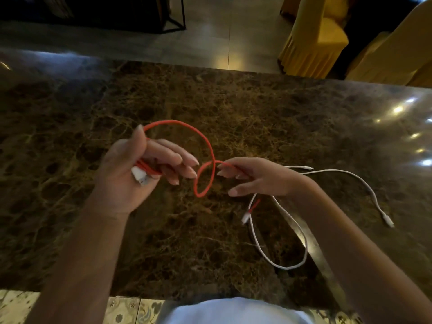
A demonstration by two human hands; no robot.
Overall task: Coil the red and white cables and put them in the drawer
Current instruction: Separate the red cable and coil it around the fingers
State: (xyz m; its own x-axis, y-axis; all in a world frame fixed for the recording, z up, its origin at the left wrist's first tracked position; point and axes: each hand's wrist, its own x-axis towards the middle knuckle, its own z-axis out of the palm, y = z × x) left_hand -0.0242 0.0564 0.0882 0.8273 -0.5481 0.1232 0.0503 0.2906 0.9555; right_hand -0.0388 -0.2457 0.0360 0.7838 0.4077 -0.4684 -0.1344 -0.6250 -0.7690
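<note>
The red cable (205,141) arcs in the air between both hands above the dark marble table (257,108). My left hand (131,174) grips several red turns and the cable's white plug against the palm. My right hand (254,177) pinches the red strand farther along, where it twists into a small loop. The cable's other end, with a white plug, hangs below my right hand near the table. The white cable (301,260) lies loose on the table at the right, under and beyond my right forearm. No drawer is in view.
Beyond the table's far edge stand chairs in yellow covers (313,38) at the upper right and a dark metal-framed piece of furniture (177,22) at the upper left. A patterned edge (126,309) runs along the table's near side.
</note>
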